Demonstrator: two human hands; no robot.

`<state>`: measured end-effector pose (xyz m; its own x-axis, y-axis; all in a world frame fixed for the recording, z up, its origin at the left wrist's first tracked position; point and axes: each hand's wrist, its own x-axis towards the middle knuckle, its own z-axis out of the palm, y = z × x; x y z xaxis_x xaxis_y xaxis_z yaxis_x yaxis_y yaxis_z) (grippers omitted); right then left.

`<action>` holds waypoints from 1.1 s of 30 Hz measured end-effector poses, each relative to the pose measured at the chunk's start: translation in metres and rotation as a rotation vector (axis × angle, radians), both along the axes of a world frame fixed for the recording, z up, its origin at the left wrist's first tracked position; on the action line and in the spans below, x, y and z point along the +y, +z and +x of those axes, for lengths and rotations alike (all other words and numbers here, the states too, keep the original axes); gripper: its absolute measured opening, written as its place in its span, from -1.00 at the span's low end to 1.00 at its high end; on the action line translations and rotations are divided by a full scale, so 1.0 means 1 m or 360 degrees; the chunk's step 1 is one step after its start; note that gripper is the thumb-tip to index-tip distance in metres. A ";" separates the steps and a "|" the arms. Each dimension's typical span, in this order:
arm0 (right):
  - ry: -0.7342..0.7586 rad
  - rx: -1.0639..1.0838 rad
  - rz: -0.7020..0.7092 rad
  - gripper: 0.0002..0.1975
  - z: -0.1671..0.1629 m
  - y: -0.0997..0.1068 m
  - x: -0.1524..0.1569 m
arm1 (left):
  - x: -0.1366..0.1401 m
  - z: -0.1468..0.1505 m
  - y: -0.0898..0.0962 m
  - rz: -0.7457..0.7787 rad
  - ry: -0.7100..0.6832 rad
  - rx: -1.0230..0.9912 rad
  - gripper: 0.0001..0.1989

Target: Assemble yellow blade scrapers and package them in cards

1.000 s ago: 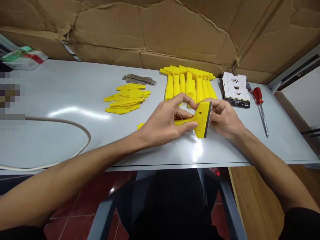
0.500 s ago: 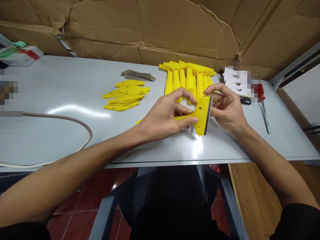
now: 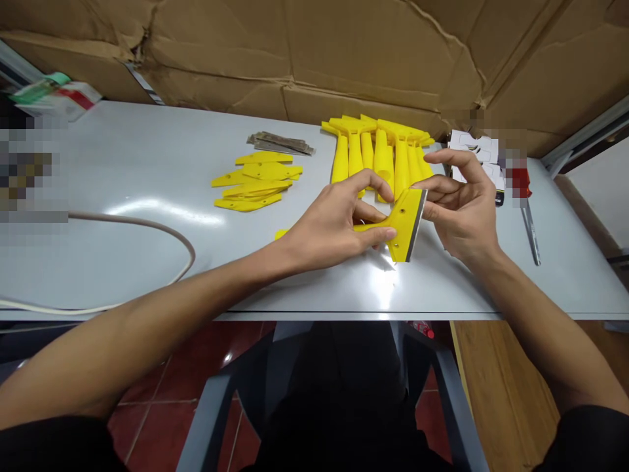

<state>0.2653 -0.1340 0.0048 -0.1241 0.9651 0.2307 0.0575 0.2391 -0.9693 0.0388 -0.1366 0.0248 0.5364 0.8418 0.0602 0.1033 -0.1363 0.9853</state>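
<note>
My left hand [image 3: 339,219] is closed around the handle of a yellow scraper [image 3: 403,226], its thumb pressed on the flat head. A dark metal blade [image 3: 417,226] runs along the head's right edge, and two small holes show in the yellow face. My right hand [image 3: 466,203] is beside that edge with its fingers apart, index finger raised. Its thumb tip is close to the blade; whether it touches I cannot tell. Behind the hands lie several yellow scraper handles [image 3: 401,157], heads toward the cardboard.
Several yellow plates [image 3: 265,172] lie left of the handles, with a stack of metal blades [image 3: 281,143] behind. Black-and-white packages [image 3: 474,147] and a red-handled screwdriver [image 3: 531,229] lie at right. A cable [image 3: 167,229] curves across the left table. Cardboard [image 3: 344,52] lines the back.
The view has shifted slightly, so the table things appear farther right. My right hand has opened a little and drawn back from the blade. My left hand keeps its hold on the scraper.
</note>
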 end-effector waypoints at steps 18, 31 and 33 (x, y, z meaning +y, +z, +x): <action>0.0379 -0.0779 0.0189 -0.76 0.017 0.010 0.004 | 0.035 -0.026 0.008 0.0009 0.0204 -0.0097 -0.49; 0.0650 -0.1562 0.0797 -0.77 0.010 -0.004 -0.003 | 0.034 -0.022 0.007 0.0048 0.0069 -0.0017 -0.56; 0.0668 -0.1583 0.0812 -0.77 0.015 0.000 -0.003 | 0.034 -0.022 0.007 0.0033 0.0065 -0.0007 -0.56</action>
